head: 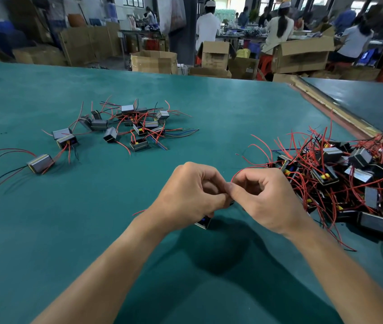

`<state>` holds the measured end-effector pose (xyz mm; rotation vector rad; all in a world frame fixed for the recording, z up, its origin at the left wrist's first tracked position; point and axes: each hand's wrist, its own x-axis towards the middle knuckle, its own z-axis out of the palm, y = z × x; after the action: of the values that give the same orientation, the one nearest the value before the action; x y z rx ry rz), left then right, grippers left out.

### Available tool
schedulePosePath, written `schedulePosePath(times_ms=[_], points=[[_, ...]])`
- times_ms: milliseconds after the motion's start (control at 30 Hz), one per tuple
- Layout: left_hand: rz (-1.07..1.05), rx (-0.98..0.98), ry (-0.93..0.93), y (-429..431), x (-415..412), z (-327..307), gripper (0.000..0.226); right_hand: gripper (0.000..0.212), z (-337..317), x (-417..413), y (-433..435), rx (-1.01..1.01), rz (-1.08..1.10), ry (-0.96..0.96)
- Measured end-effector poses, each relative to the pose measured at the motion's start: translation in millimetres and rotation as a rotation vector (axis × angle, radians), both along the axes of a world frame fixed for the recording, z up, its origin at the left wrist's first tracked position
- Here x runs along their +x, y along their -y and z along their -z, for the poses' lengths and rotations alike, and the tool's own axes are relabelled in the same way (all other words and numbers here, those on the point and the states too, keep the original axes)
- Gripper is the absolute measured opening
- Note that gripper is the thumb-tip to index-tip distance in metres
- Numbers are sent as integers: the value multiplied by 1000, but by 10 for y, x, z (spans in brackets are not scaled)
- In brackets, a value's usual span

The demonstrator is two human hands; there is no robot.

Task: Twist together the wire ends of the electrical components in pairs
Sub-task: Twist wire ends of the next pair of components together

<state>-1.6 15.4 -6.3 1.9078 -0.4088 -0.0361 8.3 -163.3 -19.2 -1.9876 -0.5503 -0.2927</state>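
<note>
Our left hand (185, 197) and right hand (267, 199) pinch a red wire (238, 173) between curled fingers (238, 193), a component (203, 222) just under the left palm.

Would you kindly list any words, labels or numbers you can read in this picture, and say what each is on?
None can be read.
The cardboard boxes behind the table carry printed patches, too blurred to read.
The components show no legible marking.
</note>
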Motion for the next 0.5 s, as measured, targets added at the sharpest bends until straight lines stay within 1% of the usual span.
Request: schedulePosePath(times_ms=[233,367,433,500], points=[[-8,28,49,22,-2,21,19,27,-7,-2,-2,-25,-13,-23],[-1,47,40,40,-19,21,13,29,17,-6,7,-31,-22,-85],[-14,83,46,49,-13,28,8,27,25,-1,15,-47,0,-98],[-27,136,56,57,-12,31,8,25,21,9,25,-62,32,-103]])
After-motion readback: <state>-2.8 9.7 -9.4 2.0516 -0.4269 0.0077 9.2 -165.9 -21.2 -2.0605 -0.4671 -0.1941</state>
